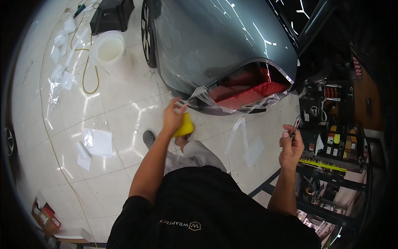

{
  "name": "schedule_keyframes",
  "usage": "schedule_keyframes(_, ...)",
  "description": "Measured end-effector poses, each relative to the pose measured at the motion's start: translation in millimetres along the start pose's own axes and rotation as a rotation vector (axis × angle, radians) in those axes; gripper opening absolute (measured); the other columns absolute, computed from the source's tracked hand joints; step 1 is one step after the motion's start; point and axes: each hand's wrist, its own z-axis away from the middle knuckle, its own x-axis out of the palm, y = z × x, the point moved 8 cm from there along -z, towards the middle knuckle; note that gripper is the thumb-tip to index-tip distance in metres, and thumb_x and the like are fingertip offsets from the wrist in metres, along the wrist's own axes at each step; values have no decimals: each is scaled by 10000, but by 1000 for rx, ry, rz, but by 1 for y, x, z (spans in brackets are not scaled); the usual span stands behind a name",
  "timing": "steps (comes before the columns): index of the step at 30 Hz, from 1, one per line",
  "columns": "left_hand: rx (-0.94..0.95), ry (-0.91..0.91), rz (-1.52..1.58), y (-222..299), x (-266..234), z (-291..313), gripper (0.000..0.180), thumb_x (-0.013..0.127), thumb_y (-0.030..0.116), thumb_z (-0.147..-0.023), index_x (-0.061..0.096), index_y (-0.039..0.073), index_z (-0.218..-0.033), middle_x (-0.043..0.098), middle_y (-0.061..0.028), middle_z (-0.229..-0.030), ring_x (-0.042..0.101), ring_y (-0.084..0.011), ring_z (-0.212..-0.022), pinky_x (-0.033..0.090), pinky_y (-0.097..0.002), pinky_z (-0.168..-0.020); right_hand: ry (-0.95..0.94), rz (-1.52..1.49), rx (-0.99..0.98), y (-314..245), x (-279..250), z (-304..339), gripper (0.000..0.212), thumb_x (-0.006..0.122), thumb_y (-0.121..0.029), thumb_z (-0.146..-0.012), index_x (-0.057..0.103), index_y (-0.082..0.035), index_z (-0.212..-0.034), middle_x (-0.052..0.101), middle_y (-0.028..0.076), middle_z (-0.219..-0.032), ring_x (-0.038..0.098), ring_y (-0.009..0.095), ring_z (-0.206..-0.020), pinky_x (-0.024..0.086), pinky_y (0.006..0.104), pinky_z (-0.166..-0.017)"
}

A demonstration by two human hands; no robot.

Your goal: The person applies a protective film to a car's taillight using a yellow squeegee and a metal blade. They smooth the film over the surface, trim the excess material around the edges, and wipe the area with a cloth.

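My left hand point(172, 118) is closed round a flat yellow squeegee point(185, 125), which sticks out below the fingers. Its thumb and index finger reach up to the loose edge of a clear film point(191, 98) at the car's lower corner; whether they pinch it I cannot tell. The film hangs in wrinkles round the red tail light point(248, 89) of a grey car point(199, 45). Out to the right, apart from the car, my right hand point(291, 145) grips a slim utility knife point(295, 125), its tip pointing up.
On the left a white bucket point(108, 47) stands beside a black step stool point(112, 16). A yellow hose point(87, 76) and scraps of film backing point(98, 142) lie on the tiled floor. Another backing strip point(243, 141) lies below the bumper. A tool cart point(331, 141) stands at right.
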Motion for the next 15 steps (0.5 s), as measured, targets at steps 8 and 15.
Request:
schedule_keyframes(8,351,-2,-535,83,42,-53,248,555,286,-962,580,52,-1038,659,-184,-1063,664,-420,-861,532,-511,-754,2,200,-59,-10,-2,33,172,596,-77,-952,643,20,-1086,490,-52,-723,403,23,-605,301,188,-537)
schedule_keyframes(15,290,-96,-663,38,21,-82,217,491,235,-968,606,62,-1034,683,-200,-998,666,-420,-889,528,-532,-776,74,185,82,5,-15,59,155,600,-82,-949,655,9,-1062,482,-67,-707,382,17,-616,288,193,-556)
